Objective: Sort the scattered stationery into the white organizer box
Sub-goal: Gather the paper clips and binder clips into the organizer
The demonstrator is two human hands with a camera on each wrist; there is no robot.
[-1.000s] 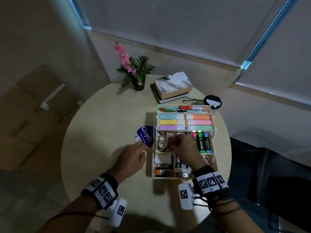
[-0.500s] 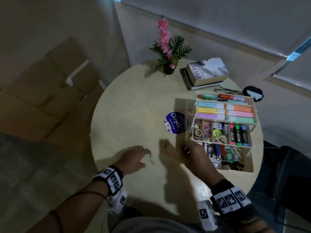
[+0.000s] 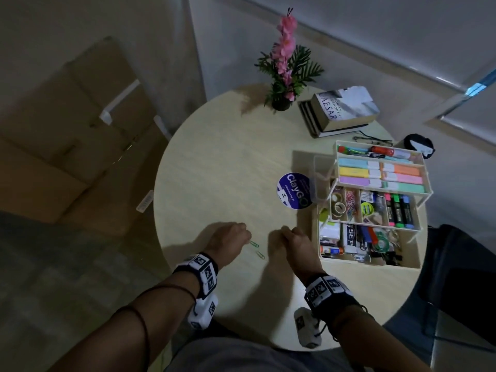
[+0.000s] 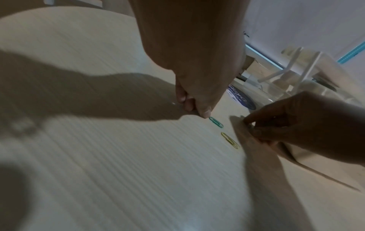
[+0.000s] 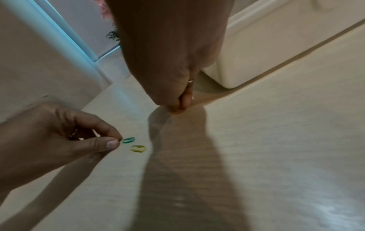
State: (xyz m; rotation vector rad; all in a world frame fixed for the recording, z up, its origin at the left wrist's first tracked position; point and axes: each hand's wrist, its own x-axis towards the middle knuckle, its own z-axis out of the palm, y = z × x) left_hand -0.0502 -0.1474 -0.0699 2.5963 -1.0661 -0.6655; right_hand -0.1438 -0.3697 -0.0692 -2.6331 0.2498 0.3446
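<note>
Two paper clips lie flat on the table (image 3: 214, 162), left of the organizer box (image 3: 418, 261). The left hand (image 3: 228, 241) pinches the green clip (image 3: 254, 244) by its end. The yellow clip (image 3: 260, 255) lies free. Both long axes run parallel, diagonally. The right hand (image 3: 296, 241) has its fingertips closed; contents indeterminate. The clips look light, stiff and thin: lift by an edge.

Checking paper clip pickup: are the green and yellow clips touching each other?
Apart. The left wrist view shows bare table between the green paper clip and the yellow paper clip; the right wrist view agrees.
</note>
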